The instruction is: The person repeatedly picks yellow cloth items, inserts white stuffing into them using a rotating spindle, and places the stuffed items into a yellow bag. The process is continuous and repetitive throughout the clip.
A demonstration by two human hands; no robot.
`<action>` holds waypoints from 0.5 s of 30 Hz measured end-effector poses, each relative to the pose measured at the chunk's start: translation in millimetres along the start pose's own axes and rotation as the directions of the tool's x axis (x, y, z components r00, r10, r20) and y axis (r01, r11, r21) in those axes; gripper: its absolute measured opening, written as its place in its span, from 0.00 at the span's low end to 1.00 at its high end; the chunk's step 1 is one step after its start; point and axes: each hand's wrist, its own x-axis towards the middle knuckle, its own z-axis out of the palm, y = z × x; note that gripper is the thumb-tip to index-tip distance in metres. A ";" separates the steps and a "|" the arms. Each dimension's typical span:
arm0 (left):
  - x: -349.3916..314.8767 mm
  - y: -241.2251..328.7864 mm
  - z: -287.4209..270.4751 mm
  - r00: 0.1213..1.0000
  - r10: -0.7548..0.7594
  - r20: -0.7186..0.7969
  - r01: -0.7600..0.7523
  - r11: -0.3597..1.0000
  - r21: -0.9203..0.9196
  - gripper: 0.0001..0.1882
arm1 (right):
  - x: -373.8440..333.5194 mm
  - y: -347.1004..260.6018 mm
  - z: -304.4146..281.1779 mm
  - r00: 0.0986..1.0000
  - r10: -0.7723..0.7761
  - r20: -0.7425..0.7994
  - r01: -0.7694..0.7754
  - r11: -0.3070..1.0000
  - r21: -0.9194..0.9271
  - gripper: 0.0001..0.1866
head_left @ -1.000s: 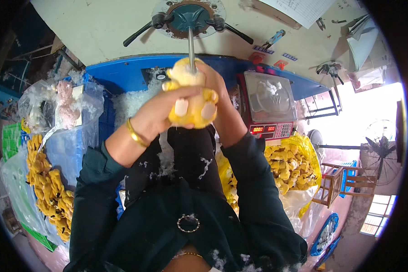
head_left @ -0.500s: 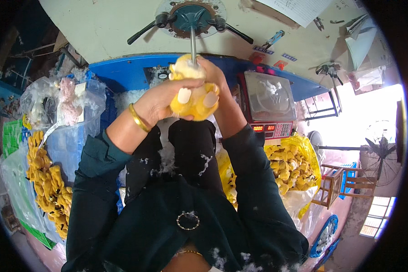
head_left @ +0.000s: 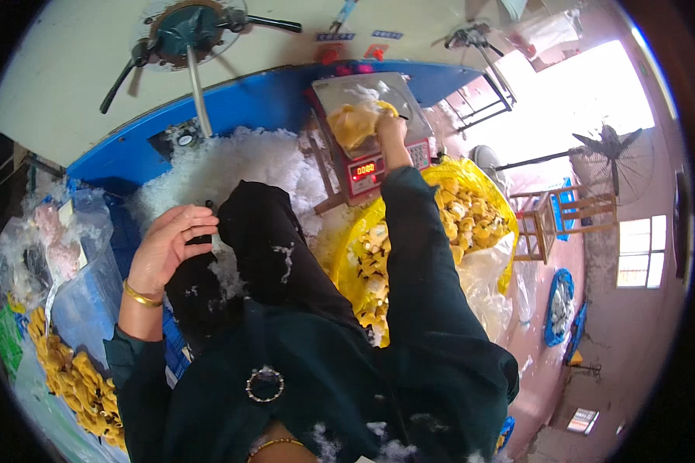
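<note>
My right hand (head_left: pixel 392 133) grips a yellow plush toy (head_left: pixel 354 125) on or just above the pan (head_left: pixel 406 100) of a red digital scale (head_left: pixel 364 171). Its fingers are partly hidden and the toy is slightly blurred. White stuffing sits beside the toy. My left hand (head_left: pixel 174 243) is over my thigh, fingers loosely curved and thumb apart, with no toy in it. A small dark bit shows by its fingertips; I cannot tell whether it is touched. The metal filling tube (head_left: pixel 198 96) of the machine, at the upper left, stands bare.
White stuffing (head_left: pixel 262 166) is heaped beyond my knees. A yellow bag (head_left: pixel 347 255) of plush pieces stands under my right arm. More yellow plush pieces (head_left: pixel 73 363) lie at the left, near a clear bag (head_left: pixel 93 224). A wooden chair (head_left: pixel 533 231) and a fan (head_left: pixel 611 158) are at the right.
The plush toy has come off the filling tube and moved right to the scale in my right hand. My left hand has let go and drawn back left. The view has turned right.
</note>
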 end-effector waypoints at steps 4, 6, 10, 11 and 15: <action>0.0 -5.5 -2.2 1.000 -0.003 -0.023 0.002 1.000 -0.031 0.15 | 25.3 41.7 -27.5 0.997 -0.080 0.024 0.082 0.982 -0.170 0.31; -11.8 -18.4 -4.6 0.995 -0.013 -0.102 0.008 0.999 -0.051 0.14 | -45.3 16.5 -47.0 0.959 -0.284 -0.011 0.271 0.925 -0.268 0.30; -11.5 -35.4 -7.1 0.986 -0.048 -0.158 0.044 0.999 -0.026 0.13 | -63.5 106.1 -51.0 0.918 -0.393 0.048 0.388 0.868 -0.309 0.20; -13.2 -40.0 -10.8 0.981 -0.053 -0.185 0.051 0.999 -0.014 0.13 | -64.4 112.6 -53.4 0.902 -0.430 0.035 0.420 0.858 -0.296 0.21; -26.1 -51.7 -18.1 0.963 -0.023 -0.268 0.029 0.999 0.016 0.13 | -45.3 102.3 -70.9 0.788 -0.607 -0.102 0.580 0.788 -0.205 0.34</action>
